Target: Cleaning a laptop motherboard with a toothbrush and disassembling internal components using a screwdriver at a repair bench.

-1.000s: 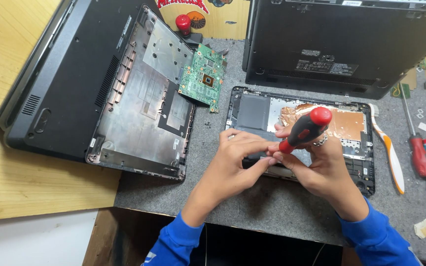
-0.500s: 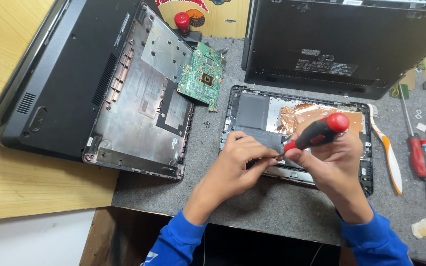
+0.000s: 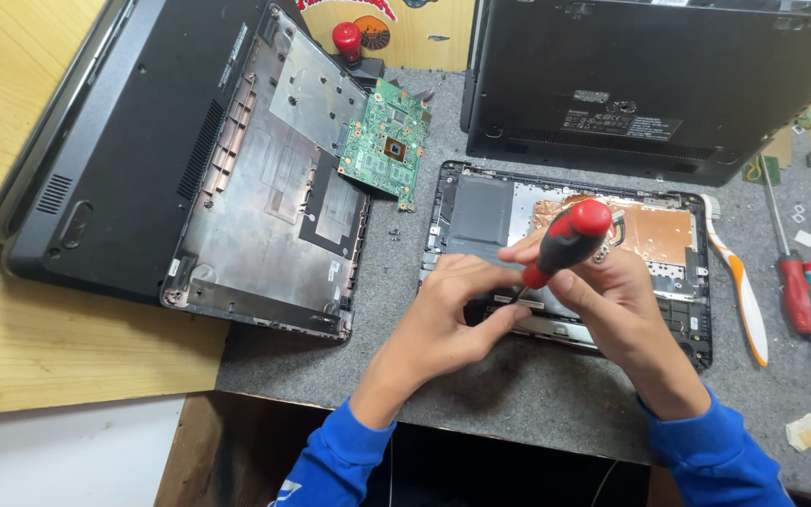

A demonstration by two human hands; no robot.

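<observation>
My right hand grips a screwdriver with a red and black handle, its tip pointing down-left into an opened laptop base on the grey mat. My left hand rests on the front edge of that base, fingers curled beside the screwdriver tip and steadying it. The spot under the tip is hidden by my fingers. The base shows a dark panel on the left and copper-coloured foil on the right. Both sleeves are blue.
A green circuit board lies left of the base, with loose screws nearby. A large laptop shell lies at left, another dark laptop behind. An orange-white pry tool and several screwdrivers lie right.
The screwdriver handle has swung from upper right toward the upright and left. Both hands stay at the base's front edge, left fingers still by the tip.
</observation>
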